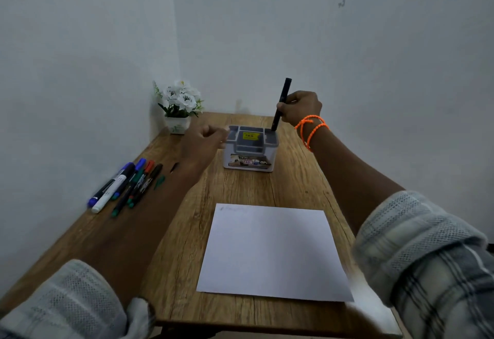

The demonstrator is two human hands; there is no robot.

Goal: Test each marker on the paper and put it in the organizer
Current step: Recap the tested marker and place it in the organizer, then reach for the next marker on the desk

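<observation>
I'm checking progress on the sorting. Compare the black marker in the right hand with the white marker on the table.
The black marker stands nearly upright, tip in the organizer, gripped by the right hand; the white marker lies flat, untouched, among the other markers. One barrel is black, the other white. Both are capped.

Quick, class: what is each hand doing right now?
Left hand: fingers curled beside the organizer; blurred, any grip cannot be told.
Right hand: grips the black marker, lower end in the organizer.
</observation>
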